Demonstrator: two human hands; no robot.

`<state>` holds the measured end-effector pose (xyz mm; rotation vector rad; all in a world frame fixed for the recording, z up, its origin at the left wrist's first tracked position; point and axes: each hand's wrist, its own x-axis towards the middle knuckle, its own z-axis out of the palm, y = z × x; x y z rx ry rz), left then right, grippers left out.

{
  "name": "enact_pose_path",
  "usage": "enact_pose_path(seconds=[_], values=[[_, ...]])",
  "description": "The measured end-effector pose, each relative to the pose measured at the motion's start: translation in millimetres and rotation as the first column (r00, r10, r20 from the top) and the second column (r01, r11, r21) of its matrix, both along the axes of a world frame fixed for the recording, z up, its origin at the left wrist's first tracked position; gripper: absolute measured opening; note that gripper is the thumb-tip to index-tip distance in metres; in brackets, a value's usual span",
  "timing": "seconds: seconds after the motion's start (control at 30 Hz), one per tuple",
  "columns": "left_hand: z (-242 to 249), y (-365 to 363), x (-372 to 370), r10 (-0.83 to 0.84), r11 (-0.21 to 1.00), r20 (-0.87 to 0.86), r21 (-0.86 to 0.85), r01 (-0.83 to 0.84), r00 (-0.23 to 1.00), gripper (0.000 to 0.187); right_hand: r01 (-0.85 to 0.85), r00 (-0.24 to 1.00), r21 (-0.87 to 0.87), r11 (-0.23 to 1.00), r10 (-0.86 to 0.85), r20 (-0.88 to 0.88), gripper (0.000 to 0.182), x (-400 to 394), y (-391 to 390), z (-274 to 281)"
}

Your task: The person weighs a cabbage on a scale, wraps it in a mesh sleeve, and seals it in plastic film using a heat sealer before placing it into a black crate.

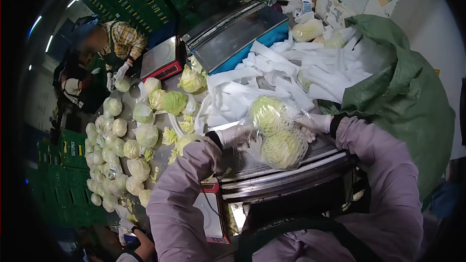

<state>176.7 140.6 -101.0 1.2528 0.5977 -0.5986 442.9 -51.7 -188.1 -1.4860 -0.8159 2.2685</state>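
Two pale green cabbages in white foam netting are between my hands, one behind the other: the far cabbage (pixel 270 115) and the near cabbage (pixel 284 148). Clear plastic film (pixel 257 157) lies around them and shines in the light. My left hand (pixel 239 138), gloved, grips the film at their left side, with its fingers partly blurred behind it. On the right, my gloved right hand (pixel 309 126) curls its fingers against the netting and film. Beneath is the metal top of a wrapping machine (pixel 286 177) with a rounded front edge.
White foam net sleeves (pixel 276 75) pile up behind, beside a green sack (pixel 412 87). Several netted cabbages (pixel 111 150) cover the table at left. A second wrapping machine (pixel 238 39) and red scales (pixel 160 58) stand farther back. Co-workers (pixel 121 43) handle cabbages at left and back.
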Motion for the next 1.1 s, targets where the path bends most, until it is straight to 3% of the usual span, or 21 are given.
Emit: enact_pose_path(seconds=[0.07, 0.1, 0.17, 0.2, 0.23, 0.27, 0.3, 0.37, 0.43, 0.57, 0.7, 0.73, 0.77, 0.8, 0.83, 0.9, 0.93, 0.97, 1.0, 1.03, 1.1], values=[[1.2, 12.0, -4.0, -0.064, 0.993, 0.085, 0.102, 0.055, 0.994, 0.051, 0.097, 0.899, 0.041, 0.994, -0.105, 0.426, 0.042, -36.2, -6.3, 99.4], [-16.9, 20.7, -15.7, -0.038, 0.975, 0.148, 0.223, 0.004, 0.988, 0.054, 0.094, 0.902, 0.031, 0.995, -0.098, 0.42, 0.042, -38.7, -17.0, 99.0], [-26.8, 16.2, -32.4, -0.013, 0.94, 0.208, 0.335, -0.059, 0.978, 0.059, -0.102, 0.572, 0.708, 0.699, -0.541, 0.616, 0.058, -33.0, -43.0, 92.1], [-23.1, 7.6, -41.3, 0.017, 0.845, 0.26, 0.513, -0.152, 0.966, 0.068, -0.102, 0.579, 0.706, 0.701, -0.535, 0.615, 0.058, -28.5, -47.7, 89.9], [-20.8, 2.0, -45.4, 0.028, 0.707, 0.316, 0.664, -0.242, 0.948, 0.078, -0.366, 0.533, 0.758, 0.54, -0.547, 0.646, 0.063, -25.0, -51.4, 89.4], [-24.6, 0.2, -45.5, -0.24, 0.458, 0.464, 0.829, -0.322, 0.853, 0.092, -0.601, 0.482, 0.725, 0.336, -0.572, 0.664, 0.069, -24.3, -54.0, 88.8], [-26.2, -4.1, -42.0, -0.237, 0.459, 0.463, 0.828, -0.321, 0.854, 0.092, -0.6, 0.484, 0.726, 0.337, -0.57, 0.664, 0.069, -26.3, -52.2, 86.7], [-30.4, -20.1, -27.9, -0.623, 0.064, 0.256, 0.959, -0.277, 0.739, 0.096, -0.732, 0.424, 0.599, 0.325, -0.47, 0.774, 0.074, -35.6, -41.0, 80.0], [-65.1, -36.2, -7.3, -0.456, 0.461, 0.615, 0.782, -0.419, 0.644, 0.098, -0.744, 0.392, 0.567, 0.353, -0.457, 0.799, 0.073, -49.1, -34.4, 48.1], [-60.9, -48.9, -14.5, -0.387, 0.465, 0.686, 0.723, -0.511, 0.617, 0.104, -0.616, 0.432, 0.677, 0.404, -0.545, 0.719, 0.063, -61.5, -35.8, 39.8], [-10.9, -79.8, -48.8, -0.369, 0.484, 0.717, 0.692, -0.536, 0.592, 0.113, -0.593, 0.584, 0.767, 0.246, -0.525, 0.62, 0.066, -76.6, -65.4, 84.9], [0.2, -96.7, -59.6, -0.273, 0.562, 0.823, 0.557, -0.612, 0.498, 0.113, -0.494, 0.698, 0.854, 0.162, -0.512, 0.501, 0.076, -95.9, -71.4, 130.8], [25.5, -117.1, -71.4, -0.279, 0.542, 0.821, 0.563, -0.624, 0.498, 0.113, -0.457, 0.718, 0.844, 0.28, -0.444, 0.536, 0.085, -109.0, -83.5, 158.7], [58.0, -143.7, -85.1, 0.028, 0.811, 0.835, 0.303, -0.501, 0.55, 0.108, -0.299, 0.864, 0.888, 0.35, -0.294, 0.407, 0.086, -120.9, -95.1, 179.8], [75.1, -164.6, -101.5, 0.301, 0.924, 0.714, -0.056, -0.377, 0.632, 0.104, -0.148, 0.96, 0.884, 0.444, -0.149, 0.236, 0.087, -133.0, -106.6, 196.6], [51.1, -183.7, -146.3, -0.326, 0.832, 0.643, 0.543, -0.113, 0.693, 0.087, -0.127, 0.984, 0.819, 0.56, -0.03, 0.173, 0.089, -159.4, -137.1, 215.7], [45.6, -205.6, -168.3, -0.017, 0.992, 0.567, 0.111, -0.057, 0.823, 0.084, -0.478, 0.876, 0.795, 0.374, 0.141, 0.461, 0.081, -155.5, -143.7, 195.0], [39.6, -226.8, -188.5, 0.216, 0.931, 0.332, -0.353, -0.091, 0.918, 0.08, -0.473, 0.879, 0.798, 0.375, 0.14, 0.455, 0.081, -163.5, -155.4, 189.0], [33.7, -242.7, -210.7, 0.238, 0.836, 0.153, -0.535, -0.122, 0.959, 0.076, -0.235, 0.971, 0.504, 0.831, 0.229, 0.075, 0.076, -175.3, -172.0, 183.1], [30.2, -253.8, -230.7, 0.211, 0.703, -0.03, -0.69, -0.173, 0.977, 0.073, -0.079, 0.953, -0.05, 0.996, 0.061, -0.297, 0.071, -187.1, -192.0, 176.1], [34.5, -264.9, -256.5, 0.306, 0.573, -0.128, -0.766, -0.29, 0.943, 0.073, 0.194, 0.943, -0.118, 0.974, -0.218, -0.25, 0.075, -217.4, -237.3, 154.0]])
